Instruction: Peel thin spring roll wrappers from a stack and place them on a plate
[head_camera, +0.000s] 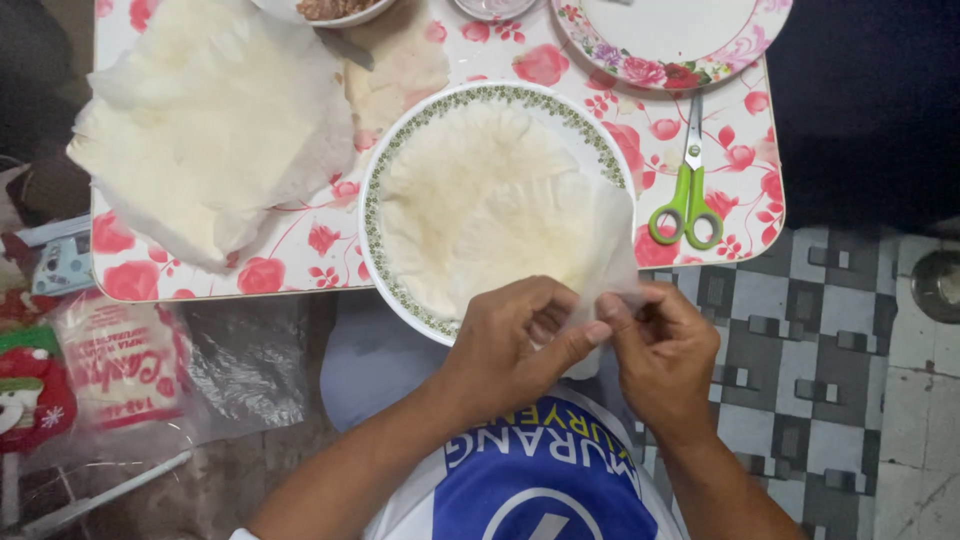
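Both hands are pinched shut on the near edge of a thin, translucent wrapper sheet (520, 215). The left hand (515, 335) closes thumb and fingertips on it, and the right hand (665, 350) nips the same edge just beside it, fingers curled in. The sheet lies spread across the green-rimmed plate (372, 215) directly beyond the hands, with its right corner drooping over the rim toward the right hand.

The likeliest trouble, I judge, is tearing: the sheet looks very thin (almost see-through at the corner), and two pinches so close together would split it if they pulled apart unevenly. It could also cling to whatever lies beneath it and lift in a clump. A pile of similar sheets (210, 130) rests on the floral tabletop (300, 255) beyond the left hand. Green-handled scissors (688, 190) lie beyond the right hand, apart from the plate.
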